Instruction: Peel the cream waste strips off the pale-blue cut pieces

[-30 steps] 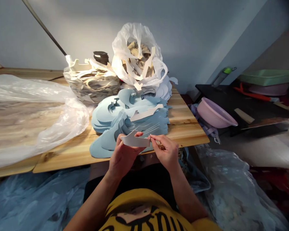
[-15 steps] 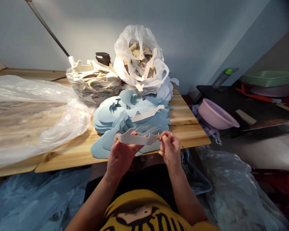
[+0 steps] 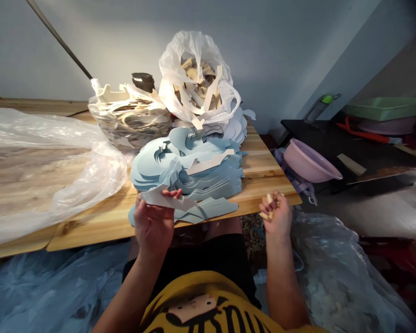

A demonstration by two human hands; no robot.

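We saw the two hands come apart. The left hand (image 3: pixel 154 222) kept the thin off-white cut piece (image 3: pixel 162 198) alone at the near edge of the table, while the right hand (image 3: pixel 278 217) had moved away to the right, just past the table's front edge, and no longer touched that piece. The off-white piece, long and irregular with a jagged outline, lay across the left palm, its far end over the pale blue cut shapes (image 3: pixel 183 171) stacked in the middle of the frame. The left fingers (image 3: pixel 171 193) were loosely spread, with their tips curling over its upper edge. The right fingers (image 3: pixel 272 206) were curled closed around several small tan slivers (image 3: pixel 269 199), whose ends poked out between them. Behind the stack, at upper centre, stood a white plastic bag of beige offcuts (image 3: pixel 194 88); a crumpled clear plastic sheet (image 3: pixel 38 162) lay across the left of the light wooden table (image 3: pixel 263 175), and a pink plastic basin (image 3: pixel 310 162) sat right of it.
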